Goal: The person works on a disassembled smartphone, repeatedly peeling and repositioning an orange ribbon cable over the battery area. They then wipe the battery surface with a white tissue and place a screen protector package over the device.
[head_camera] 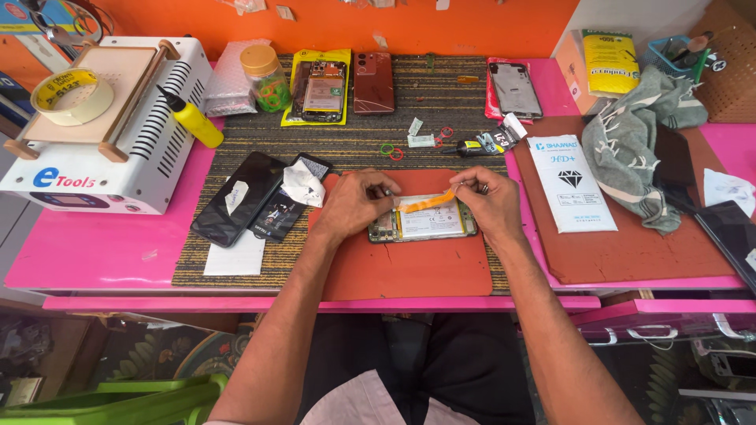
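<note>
The opened phone (pixel 423 223) lies flat, back cover off, on the red mat (pixel 409 267) at the middle of the pink counter (pixel 102 256). The left hand (pixel 354 203) rests curled on the phone's left end, fingertips pressing the frame and gripping nothing else. The right hand (pixel 482 203) sits at the upper right corner, thumb and forefinger pinched on one end of an orange strip (pixel 425 205) that runs slantwise across the phone's top edge; whether a small tool is also in this pinch cannot be told. Judgement on handling: the phone looks light, rigid and thin, with exposed board parts that are fragile, so it is best held by the side frame; the strip looks thin, flexible and easily torn or creased, best taken at its free end. Count: one opened phone under the hands; one orange strip; two dark phones (pixel 236 197) lying side by side to the left, one bearing a crumpled white tissue (pixel 302 186); one dark red back cover (pixel 373 83) and one open phone on a yellow packet (pixel 319 86) at the rear; one yellow bottle (pixel 193 120); one roll of tape (pixel 72 96) on the white machine (pixel 102 126); one grey cloth (pixel 642 142) to the right.
</note>
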